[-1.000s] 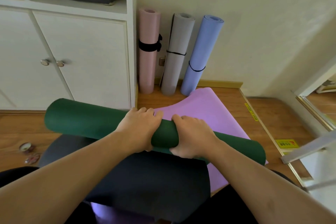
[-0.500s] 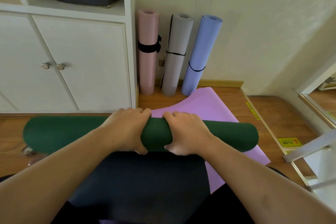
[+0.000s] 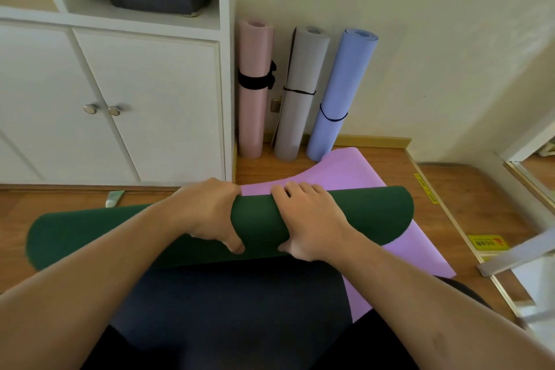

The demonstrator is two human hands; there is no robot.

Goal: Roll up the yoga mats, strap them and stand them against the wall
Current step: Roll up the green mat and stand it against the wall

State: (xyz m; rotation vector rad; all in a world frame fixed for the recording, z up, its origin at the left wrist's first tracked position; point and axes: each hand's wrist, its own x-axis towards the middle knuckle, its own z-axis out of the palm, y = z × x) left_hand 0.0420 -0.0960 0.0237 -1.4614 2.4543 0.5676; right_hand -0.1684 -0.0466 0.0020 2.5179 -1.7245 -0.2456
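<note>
Wood-plank floor underfoot, and nearest the camera a dark navy flat sheet of mat lies unrolled toward the person, with a lilac foam yoga mat spread flat under it, reaching right and far.

Sitting crosswise on those is the dark green rolled yoga mat, a fat tube with the navy sheet feeding into it, so I'd say the rolling is still in progress. The left hand and right hand are both on the middle of the roll, close together, fingers curled over the far side and thumbs tucked under the near side, clamped on it.

Handling-wise it looks like soft, springy foam: light, grippy, not fragile, but it'll probably want to uncoil if you let go. Middle grip is fine for rolling. For strapping I'd keep one hand pinning the loose edge.

Further back, a pale green small strip lies on the floor left. Against the cream wall stand a pink rolled mat, a grey rolled mat and a light blue rolled mat, each strapped, beside a white cabinet.
</note>
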